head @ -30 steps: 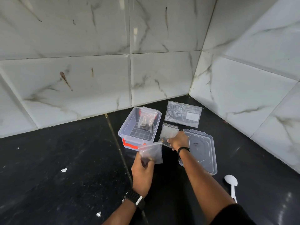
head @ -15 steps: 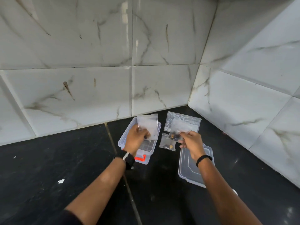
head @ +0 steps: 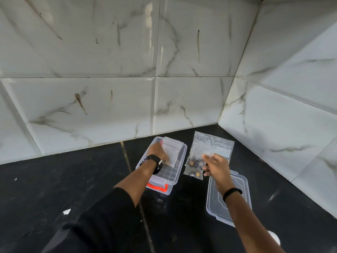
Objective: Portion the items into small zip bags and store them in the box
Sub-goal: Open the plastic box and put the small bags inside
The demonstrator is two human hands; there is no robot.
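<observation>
A clear plastic box with an orange latch stands on the black counter. My left hand is down inside it, holding small zip bags that lean against its far wall. My right hand is raised just right of the box and pinches a small zip bag holding dark and orange bits. A larger clear bag with a white label lies flat behind that hand.
The box's clear lid lies on the counter under my right forearm. A white spoon shows partly at the lower right. Marble-tiled walls close the corner behind and to the right. Small white scraps lie on the counter at left.
My left hand carried its zip bag from in front of the box down into it. My right hand picked a filled small bag off the counter and lifted it.
</observation>
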